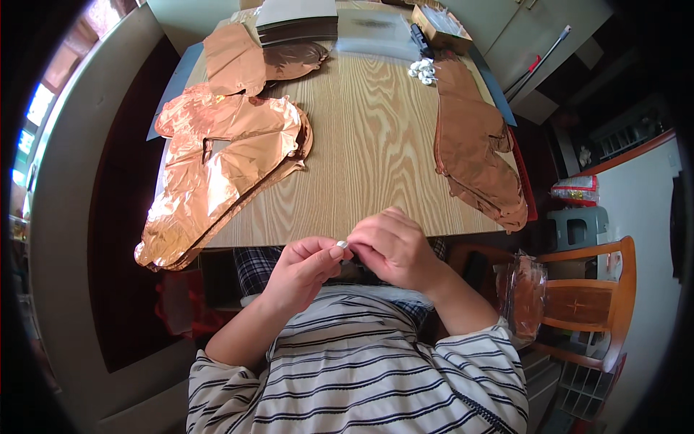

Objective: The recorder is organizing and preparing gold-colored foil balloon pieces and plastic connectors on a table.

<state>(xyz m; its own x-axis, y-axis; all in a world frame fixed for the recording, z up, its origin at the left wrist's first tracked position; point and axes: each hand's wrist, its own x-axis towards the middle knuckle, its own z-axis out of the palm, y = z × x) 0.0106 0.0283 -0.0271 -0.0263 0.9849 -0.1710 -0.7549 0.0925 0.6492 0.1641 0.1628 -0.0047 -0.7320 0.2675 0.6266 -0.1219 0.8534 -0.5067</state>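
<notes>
Just in front of the table's near edge, my left hand point(310, 266) pinches a small white roll point(342, 245) between thumb and fingertips. My right hand point(396, 248) meets it from the other side, its fingers closed together; whatever lies between them is hidden. Several similar small white rolls point(421, 71) lie heaped at the far right of the table. To the left, flat copper-coloured foil balloons point(242, 148) are stacked, overhanging the near edge. Another stack of flat copper foil balloons point(473, 137) lies along the right side.
At the back of the wood-grain table point(354, 152) are a stack of grey-white sheets point(298, 18), clear plastic bags point(376, 36), a cardboard box point(442, 30) and a black object point(421, 40). A wooden chair point(589, 300) stands to the right, with a plastic-wrapped copper packet point(526, 296) beside me.
</notes>
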